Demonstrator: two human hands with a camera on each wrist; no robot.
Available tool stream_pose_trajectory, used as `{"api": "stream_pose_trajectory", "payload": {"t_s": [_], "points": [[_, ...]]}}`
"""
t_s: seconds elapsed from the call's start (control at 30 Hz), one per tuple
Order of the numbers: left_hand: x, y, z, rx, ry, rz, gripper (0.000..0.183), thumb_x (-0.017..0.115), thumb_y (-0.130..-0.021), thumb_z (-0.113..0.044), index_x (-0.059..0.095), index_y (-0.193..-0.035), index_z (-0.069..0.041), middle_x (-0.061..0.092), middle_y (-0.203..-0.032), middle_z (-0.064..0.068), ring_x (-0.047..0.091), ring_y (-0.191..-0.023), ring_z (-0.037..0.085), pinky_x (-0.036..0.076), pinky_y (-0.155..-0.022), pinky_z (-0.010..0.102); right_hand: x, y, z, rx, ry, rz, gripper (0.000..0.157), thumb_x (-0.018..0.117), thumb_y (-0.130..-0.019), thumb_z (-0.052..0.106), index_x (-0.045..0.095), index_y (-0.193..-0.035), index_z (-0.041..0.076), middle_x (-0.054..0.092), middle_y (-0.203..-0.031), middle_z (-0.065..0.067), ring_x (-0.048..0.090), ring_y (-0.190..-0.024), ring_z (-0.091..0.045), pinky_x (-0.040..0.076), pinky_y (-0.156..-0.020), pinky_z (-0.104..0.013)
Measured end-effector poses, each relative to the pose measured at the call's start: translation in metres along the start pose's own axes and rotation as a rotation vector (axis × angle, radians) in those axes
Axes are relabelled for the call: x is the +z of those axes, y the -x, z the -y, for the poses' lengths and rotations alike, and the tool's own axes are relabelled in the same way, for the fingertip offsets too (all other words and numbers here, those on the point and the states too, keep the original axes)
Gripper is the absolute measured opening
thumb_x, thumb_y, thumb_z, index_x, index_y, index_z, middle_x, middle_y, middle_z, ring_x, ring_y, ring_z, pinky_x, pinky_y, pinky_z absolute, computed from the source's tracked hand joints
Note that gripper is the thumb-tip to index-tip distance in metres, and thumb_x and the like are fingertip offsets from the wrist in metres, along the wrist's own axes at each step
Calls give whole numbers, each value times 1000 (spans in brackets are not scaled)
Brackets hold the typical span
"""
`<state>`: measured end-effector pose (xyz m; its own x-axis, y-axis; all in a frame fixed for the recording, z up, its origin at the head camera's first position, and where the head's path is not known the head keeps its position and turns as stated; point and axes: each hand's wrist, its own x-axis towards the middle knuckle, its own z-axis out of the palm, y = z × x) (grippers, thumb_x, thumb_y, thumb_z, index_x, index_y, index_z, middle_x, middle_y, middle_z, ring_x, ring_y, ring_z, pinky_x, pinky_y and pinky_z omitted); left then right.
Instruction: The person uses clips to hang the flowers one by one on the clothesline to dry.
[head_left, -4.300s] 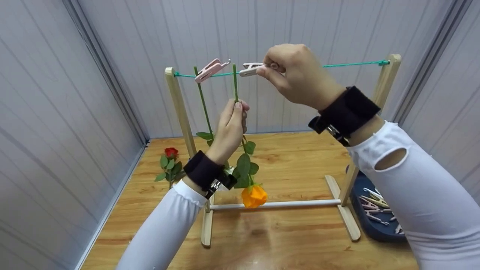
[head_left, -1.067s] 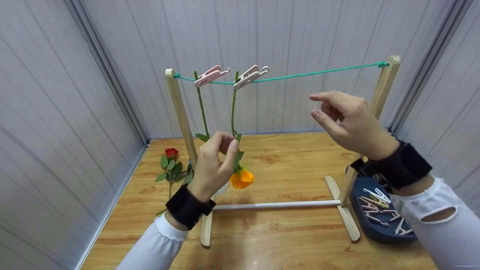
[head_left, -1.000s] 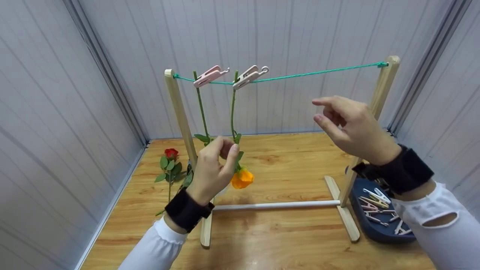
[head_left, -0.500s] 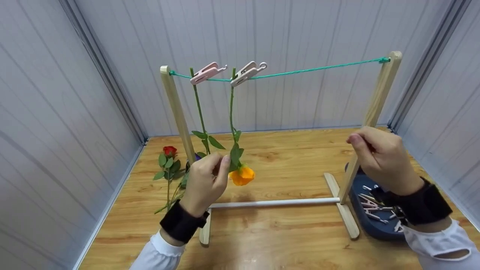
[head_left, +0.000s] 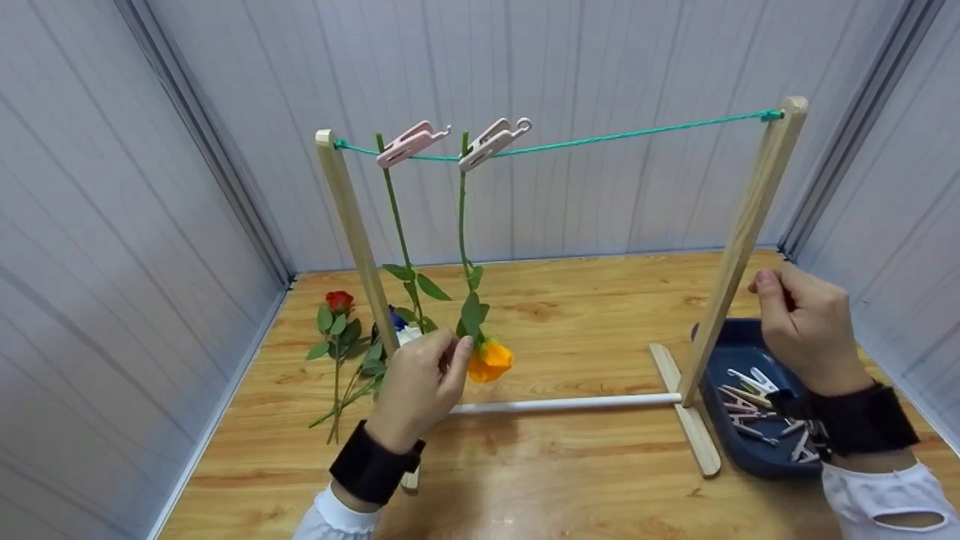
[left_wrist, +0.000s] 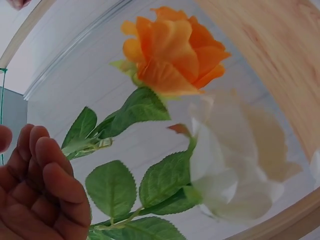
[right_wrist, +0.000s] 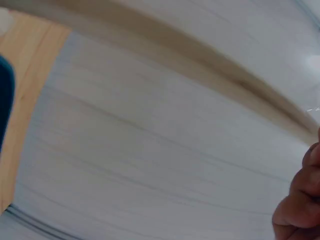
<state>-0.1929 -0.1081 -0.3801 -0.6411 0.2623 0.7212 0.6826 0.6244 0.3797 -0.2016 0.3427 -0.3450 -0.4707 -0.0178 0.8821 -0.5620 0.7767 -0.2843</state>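
An orange rose [head_left: 490, 361] hangs head down from the green line [head_left: 600, 139], its stem held there by a light grey clothespin [head_left: 491, 145]. To its left, a pink clothespin [head_left: 409, 144] holds the stem of a white rose [left_wrist: 235, 165], whose bloom is mostly hidden behind my left hand in the head view. That left hand [head_left: 420, 382] is loosely curled and holds nothing, just in front of the hanging blooms. My right hand [head_left: 810, 326], its fingers loosely bent with nothing visible in them, is above the dark blue basin [head_left: 739, 457] right of the stand.
Several clothespins [head_left: 750, 394] lie in the basin. A red rose [head_left: 339, 301] lies on the wooden table at left, with a blue flower [head_left: 397, 319] partly behind the left post [head_left: 352, 225]. The right post [head_left: 742, 247] and a white crossbar [head_left: 562, 404] complete the stand.
Earlier my left hand held the orange rose's stem and my right hand the grey clothespin; both let go. Since then, the right hand has moved right and down towards the basin, the left hand lower.
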Motion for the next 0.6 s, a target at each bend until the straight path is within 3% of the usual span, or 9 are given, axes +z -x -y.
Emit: {"api": "stream_pose_trajectory", "payload": {"t_s": [0.1, 0.27, 0.37, 0.47, 0.6], "points": [[4, 5, -1, -8, -5, 40, 21, 69, -106, -14, 66, -85, -12, 58, -69, -4, 46, -60, 5, 42, -57, 22, -1, 1, -14, 111, 86, 127, 24, 59, -103, 0, 68, -81, -2, 55, -62, -10, 33, -58, 4, 27, -55, -22], [10, 11, -2, -22, -7, 93, 9, 71, -104, -16, 68, -99, -9, 68, -81, 0, 58, -68, 11, 51, -64, 24, 1, -3, -37, 259, 205, 524, 26, 60, -106, 11, 69, -84, 0, 61, -69, -10, 49, -58, -15, 38, -57, -33], [14, 15, -2, -35, -13, 121, 9, 72, -105, -17, 68, -104, -9, 68, -84, -1, 61, -71, 14, 52, -67, 25, 9, 0, -55, 294, 234, 766, 24, 66, -102, 13, 70, -82, 1, 63, -69, -6, 53, -59, -18, 41, -55, -36], [18, 18, -2, -36, -20, 145, 10, 72, -106, -20, 68, -106, -11, 67, -85, -2, 60, -72, 14, 51, -67, 25, 19, 8, -71, 326, 218, 962, 24, 72, -96, 11, 67, -74, 5, 56, -64, 0, 48, -56, -16, 38, -53, -33], [21, 22, -4, -38, -20, 165, 11, 70, -107, -23, 68, -105, -12, 67, -85, -3, 59, -72, 12, 50, -67, 24, 31, 19, -86, 278, 172, 1088, 7, 77, -80, -4, 71, -83, 0, 64, -70, -5, 59, -63, -23, 50, -57, -40]]}}
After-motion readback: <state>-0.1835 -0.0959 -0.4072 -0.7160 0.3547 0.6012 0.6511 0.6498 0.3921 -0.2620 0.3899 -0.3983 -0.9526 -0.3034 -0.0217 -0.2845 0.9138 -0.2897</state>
